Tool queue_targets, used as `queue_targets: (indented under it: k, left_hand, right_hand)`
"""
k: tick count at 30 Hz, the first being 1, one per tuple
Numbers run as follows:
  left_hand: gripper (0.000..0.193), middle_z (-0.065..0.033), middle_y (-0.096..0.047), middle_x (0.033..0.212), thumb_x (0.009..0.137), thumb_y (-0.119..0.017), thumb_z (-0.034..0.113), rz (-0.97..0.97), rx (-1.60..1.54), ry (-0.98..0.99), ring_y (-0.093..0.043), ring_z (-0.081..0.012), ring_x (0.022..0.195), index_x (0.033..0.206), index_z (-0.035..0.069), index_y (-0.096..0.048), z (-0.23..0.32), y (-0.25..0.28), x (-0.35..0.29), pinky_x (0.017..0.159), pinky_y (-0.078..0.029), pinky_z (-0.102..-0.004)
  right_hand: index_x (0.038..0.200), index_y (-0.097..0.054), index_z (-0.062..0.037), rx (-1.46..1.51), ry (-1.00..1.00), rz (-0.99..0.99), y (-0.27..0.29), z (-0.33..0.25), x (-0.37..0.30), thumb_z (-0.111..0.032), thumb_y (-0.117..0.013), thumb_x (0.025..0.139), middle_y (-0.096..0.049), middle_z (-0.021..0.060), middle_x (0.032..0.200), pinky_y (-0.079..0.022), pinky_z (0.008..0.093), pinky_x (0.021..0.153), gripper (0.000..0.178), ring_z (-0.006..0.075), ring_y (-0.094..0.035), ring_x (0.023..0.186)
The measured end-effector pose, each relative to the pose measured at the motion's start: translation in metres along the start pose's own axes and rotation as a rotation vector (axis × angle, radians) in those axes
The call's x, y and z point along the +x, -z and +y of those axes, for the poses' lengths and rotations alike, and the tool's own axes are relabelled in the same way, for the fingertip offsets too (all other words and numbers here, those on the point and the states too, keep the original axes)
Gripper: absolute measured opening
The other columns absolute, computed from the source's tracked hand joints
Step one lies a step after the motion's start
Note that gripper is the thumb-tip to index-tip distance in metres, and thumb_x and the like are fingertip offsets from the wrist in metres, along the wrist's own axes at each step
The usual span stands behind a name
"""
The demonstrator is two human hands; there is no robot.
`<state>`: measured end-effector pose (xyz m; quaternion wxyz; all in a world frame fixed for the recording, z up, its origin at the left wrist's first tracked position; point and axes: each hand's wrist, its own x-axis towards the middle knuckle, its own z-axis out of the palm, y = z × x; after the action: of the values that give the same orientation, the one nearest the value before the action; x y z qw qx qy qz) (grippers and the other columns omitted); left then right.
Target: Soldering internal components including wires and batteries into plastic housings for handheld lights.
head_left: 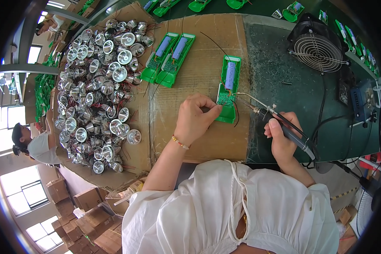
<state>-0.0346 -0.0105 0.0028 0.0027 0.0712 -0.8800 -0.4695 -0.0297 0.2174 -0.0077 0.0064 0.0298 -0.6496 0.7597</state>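
Note:
In my right hand [282,134] is a soldering iron [283,127] with a thin curved feed tube [252,97] fixed along it. Its tip points left, at the small green circuit board [226,98] inside a green plastic housing [227,115]. A purple cylindrical battery [230,76] lies in the upper half of that housing, with red and black wires around it. My left hand [195,116] has thumb and forefinger closed together at the housing's left edge, beside the board. Whether a wire is pinched between those fingertips cannot be seen.
Two similar green housings [169,61] lie farther left on the cardboard [203,46]. A big heap of silver lamp reflectors [99,86] covers the left side. At the far right stand a black fan [316,51] and a blue box [360,103]. Another person [38,144] sits at left.

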Motion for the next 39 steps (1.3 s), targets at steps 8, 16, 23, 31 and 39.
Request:
queue_targets:
  k: [8, 16, 23, 31, 39]
  left_hand:
    - [0.012, -0.0093, -0.062, 0.074, 0.072, -0.069, 0.015, -0.036, 0.014, 0.058, -0.058, -0.0228, 0.070, 0.074, 0.003, -0.065, -0.003, 0.001, -0.001, 0.065, -0.046, -0.0306]
    - [0.012, -0.0139, -0.058, 0.060, 0.071, -0.061, 0.015, -0.197, 0.259, -0.017, -0.059, -0.0294, 0.054, 0.066, 0.004, -0.064, 0.017, 0.005, 0.023, 0.052, -0.047, -0.0339]
    - [0.015, -0.0124, -0.063, 0.065, 0.070, -0.062, 0.021, -0.174, 0.250, -0.195, -0.061, -0.0294, 0.060, 0.073, 0.008, -0.068, 0.070, -0.045, 0.211, 0.058, -0.049, -0.0368]
    - [0.025, -0.0096, -0.067, 0.077, 0.074, -0.066, 0.035, 0.072, 0.672, -0.224, -0.064, -0.0271, 0.072, 0.084, 0.013, -0.071, 0.070, -0.047, 0.358, 0.070, -0.051, -0.0368]
    - [0.020, -0.0139, -0.063, 0.069, 0.075, -0.055, 0.022, 0.039, 0.808, -0.225, -0.063, -0.0296, 0.066, 0.066, 0.006, -0.065, 0.043, -0.012, 0.222, 0.060, -0.052, -0.0374]
  right_hand:
    - [0.085, -0.051, 0.0008, -0.052, -0.020, 0.031, 0.017, 0.008, 0.000, -0.007, -0.064, 0.081, -0.060, 0.0080, 0.068, -0.048, 0.0220, 0.051, 0.015, 0.0097, -0.057, 0.056]
    - [0.087, -0.050, 0.0015, -0.052, -0.030, 0.116, 0.048, 0.008, 0.009, -0.006, -0.065, 0.080, -0.058, 0.0084, 0.070, -0.047, 0.0220, 0.052, 0.018, 0.0095, -0.057, 0.057]
    - [0.084, -0.051, -0.0008, -0.050, -0.135, 0.122, 0.051, 0.012, 0.014, -0.006, -0.066, 0.079, -0.060, 0.0068, 0.069, -0.047, 0.0238, 0.052, 0.016, 0.0094, -0.057, 0.058]
    - [0.082, -0.051, -0.0015, -0.065, -0.157, 0.142, 0.050, 0.017, 0.016, -0.006, -0.068, 0.078, -0.061, 0.0058, 0.066, -0.046, 0.0231, 0.050, 0.018, 0.0086, -0.056, 0.056]
    - [0.088, -0.048, -0.0013, -0.127, -0.149, 0.169, 0.053, 0.021, 0.014, -0.006, -0.062, 0.080, -0.057, 0.0081, 0.065, -0.045, 0.0231, 0.049, 0.017, 0.0103, -0.054, 0.051]
